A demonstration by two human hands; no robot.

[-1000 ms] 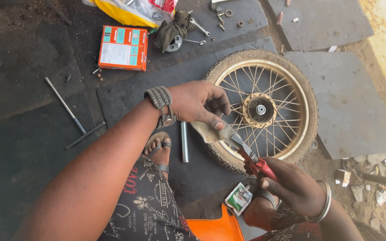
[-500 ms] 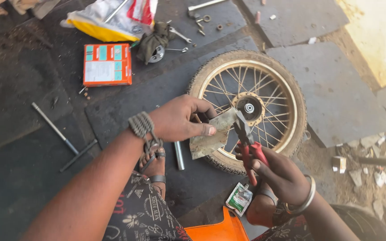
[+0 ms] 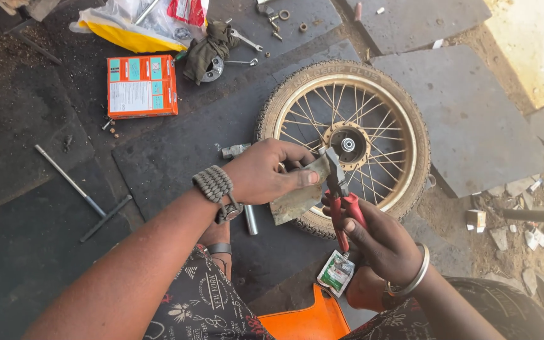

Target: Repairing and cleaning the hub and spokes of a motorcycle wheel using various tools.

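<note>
1. Left hand [image 3: 266, 173] clenched on a flat, dull metal piece [image 3: 298, 196], thumb pressed on its top edge; piece held just in front of the spoked wheel [image 3: 345, 146], over its near rim.
2. Right hand [image 3: 379, 242] wrapped round the red handles of pliers [image 3: 341, 198], nose pointing up beside the piece's right edge; whether the nose actually bites the metal, not clear.
3. Compared with a second ago: both hands drawn closer together and lifted over the wheel's near side, pliers now right against the piece instead of below it; work apparently moved from lining up to pinching.
4. Behind the wheel, to its left: orange box [image 3: 141, 85], rag-wrapped part [image 3: 208, 47], loose spanner [image 3: 245, 39].
5. Far left of the wheel: long T-handled rod [image 3: 83, 194] on the dark floor mat [image 3: 171, 151].
6. Below the wheel, near the right wrist: small green sachet [image 3: 336, 272].
</note>
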